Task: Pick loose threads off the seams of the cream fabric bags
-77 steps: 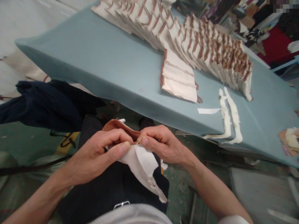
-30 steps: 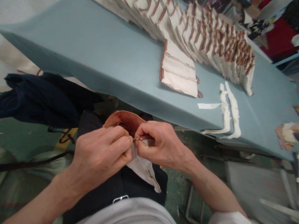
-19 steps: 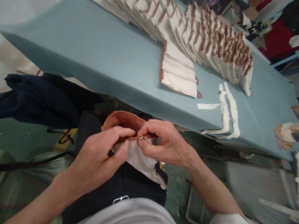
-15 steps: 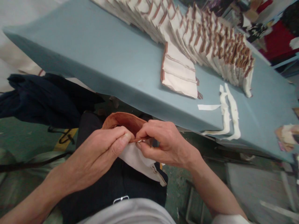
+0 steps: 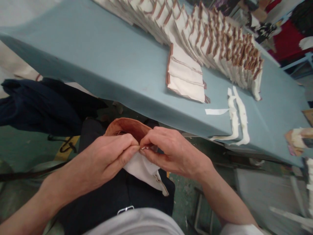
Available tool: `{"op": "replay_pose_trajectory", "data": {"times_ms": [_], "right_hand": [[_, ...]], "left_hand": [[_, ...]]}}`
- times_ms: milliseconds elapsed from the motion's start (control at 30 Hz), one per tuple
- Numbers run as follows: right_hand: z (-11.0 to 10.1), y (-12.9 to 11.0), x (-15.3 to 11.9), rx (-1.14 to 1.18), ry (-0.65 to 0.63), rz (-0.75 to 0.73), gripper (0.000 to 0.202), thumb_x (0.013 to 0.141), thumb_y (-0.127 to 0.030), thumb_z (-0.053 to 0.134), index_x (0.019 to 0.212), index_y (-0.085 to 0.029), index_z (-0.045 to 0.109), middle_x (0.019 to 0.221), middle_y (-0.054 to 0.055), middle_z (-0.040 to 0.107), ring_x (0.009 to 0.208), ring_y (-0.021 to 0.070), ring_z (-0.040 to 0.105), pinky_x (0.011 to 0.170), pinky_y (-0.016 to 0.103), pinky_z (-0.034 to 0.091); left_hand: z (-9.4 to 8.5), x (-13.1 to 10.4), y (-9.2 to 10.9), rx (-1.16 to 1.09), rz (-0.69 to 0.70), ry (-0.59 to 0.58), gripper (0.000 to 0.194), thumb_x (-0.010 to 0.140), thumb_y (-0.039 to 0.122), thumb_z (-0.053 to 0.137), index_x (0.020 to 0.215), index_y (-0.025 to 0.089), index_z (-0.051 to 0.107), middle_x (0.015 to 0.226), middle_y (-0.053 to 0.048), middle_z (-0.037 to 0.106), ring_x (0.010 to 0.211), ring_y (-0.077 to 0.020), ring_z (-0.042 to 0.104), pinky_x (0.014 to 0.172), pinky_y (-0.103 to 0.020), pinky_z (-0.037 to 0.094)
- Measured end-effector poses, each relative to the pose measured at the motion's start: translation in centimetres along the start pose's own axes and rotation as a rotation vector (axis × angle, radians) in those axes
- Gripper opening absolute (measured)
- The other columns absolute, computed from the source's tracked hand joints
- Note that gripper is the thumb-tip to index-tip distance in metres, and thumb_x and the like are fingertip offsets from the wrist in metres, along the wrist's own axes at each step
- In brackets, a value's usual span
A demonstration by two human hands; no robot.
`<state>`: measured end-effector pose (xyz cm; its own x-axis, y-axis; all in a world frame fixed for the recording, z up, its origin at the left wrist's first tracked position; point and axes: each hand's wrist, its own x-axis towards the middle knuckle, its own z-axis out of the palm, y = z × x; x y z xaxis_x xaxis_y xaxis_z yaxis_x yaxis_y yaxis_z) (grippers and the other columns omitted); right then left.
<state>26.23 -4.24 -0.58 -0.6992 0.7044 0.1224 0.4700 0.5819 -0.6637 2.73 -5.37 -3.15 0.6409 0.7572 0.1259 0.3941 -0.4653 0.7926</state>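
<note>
Over my lap, both hands pinch the edge of a sewn fabric piece, rust-brown on its upper part and white below. My left hand is closed on that edge, with thumb and fingertips pressed together. Right beside it, my right hand pinches the same edge, its fingertips almost touching the left ones. A tiny shiny bit shows between the right thumb and index finger, too small to name. The white lower flap hangs beneath the hands, and the fingers hide part of the edge.
On the blue-grey table lies a long overlapping row of white pieces with brown edges. One similar folded piece lies before it, with white strips to its right. Dark blue cloth hangs at the left.
My fingertips have drawn closer together on the fabric edge, my right hand shifting slightly left. The view has shifted a little; the things on the table stay put.
</note>
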Motion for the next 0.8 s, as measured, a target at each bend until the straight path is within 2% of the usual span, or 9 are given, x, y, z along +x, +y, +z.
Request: {"op": "replay_pose_trajectory", "data": {"times_ms": [167, 300, 433, 500, 633, 800], "right_hand": [[-0.4, 0.3, 0.0, 0.043, 0.004, 0.031, 0.005, 0.091, -0.020, 0.069, 0.087, -0.017, 0.069, 0.080, 0.001, 0.073, 0.074, 0.0146, 0.062, 0.070, 0.027, 0.043], [-0.5, 0.6, -0.1, 0.088, -0.016, 0.012, 0.006, 0.084, -0.013, 0.064, 0.084, -0.017, 0.068, 0.078, 0.000, 0.072, 0.074, 0.0140, 0.062, 0.071, 0.026, 0.044], [0.0, 0.5, 0.0, 0.075, -0.007, -0.006, 0.009, 0.082, -0.012, 0.061, 0.083, -0.019, 0.067, 0.078, -0.001, 0.072, 0.073, 0.0139, 0.061, 0.069, 0.026, 0.042], [0.1, 0.4, 0.2, 0.055, -0.006, -0.009, 0.008, 0.082, -0.012, 0.062, 0.083, -0.019, 0.067, 0.077, -0.001, 0.072, 0.073, 0.0140, 0.061, 0.068, 0.026, 0.041], [0.2, 0.1, 0.3, 0.010, 0.006, -0.012, 0.010, 0.081, -0.011, 0.060, 0.080, -0.019, 0.066, 0.075, -0.001, 0.070, 0.071, 0.0140, 0.057, 0.067, 0.027, 0.039], [0.5, -0.3, 0.2, -0.036, -0.004, 0.025, 0.009, 0.081, -0.012, 0.060, 0.078, -0.019, 0.064, 0.072, -0.002, 0.068, 0.069, 0.0142, 0.053, 0.063, 0.028, 0.035]], "left_hand": [[0.4, -0.8, -0.5, -0.037, 0.000, 0.036, 0.024, 0.101, 0.014, 0.050, 0.080, 0.022, 0.057, 0.069, 0.008, 0.058, 0.059, -0.0093, 0.053, 0.062, -0.022, 0.041], [0.0, -1.0, -0.4, -0.087, -0.035, 0.002, 0.026, 0.104, 0.015, 0.051, 0.080, 0.022, 0.058, 0.070, 0.009, 0.058, 0.060, -0.0085, 0.053, 0.060, -0.020, 0.041], [-0.4, -0.6, -0.1, -0.172, -0.029, -0.049, 0.031, 0.111, 0.020, 0.042, 0.087, 0.022, 0.062, 0.079, 0.007, 0.065, 0.070, -0.0094, 0.060, 0.068, -0.019, 0.044], [-0.4, -0.3, 0.0, -0.183, -0.026, -0.077, 0.037, 0.113, 0.023, 0.039, 0.083, 0.021, 0.060, 0.075, 0.007, 0.062, 0.067, -0.0097, 0.057, 0.067, -0.020, 0.043], [-0.3, -0.1, -0.3, -0.158, -0.018, -0.103, 0.041, 0.114, 0.026, 0.039, 0.076, 0.021, 0.053, 0.069, 0.007, 0.055, 0.061, -0.0101, 0.050, 0.063, -0.023, 0.040], [-0.1, -0.2, -0.5, -0.159, -0.028, -0.158, 0.039, 0.115, 0.029, 0.041, 0.081, 0.021, 0.060, 0.074, 0.006, 0.062, 0.067, -0.0109, 0.057, 0.068, -0.024, 0.041]]}}
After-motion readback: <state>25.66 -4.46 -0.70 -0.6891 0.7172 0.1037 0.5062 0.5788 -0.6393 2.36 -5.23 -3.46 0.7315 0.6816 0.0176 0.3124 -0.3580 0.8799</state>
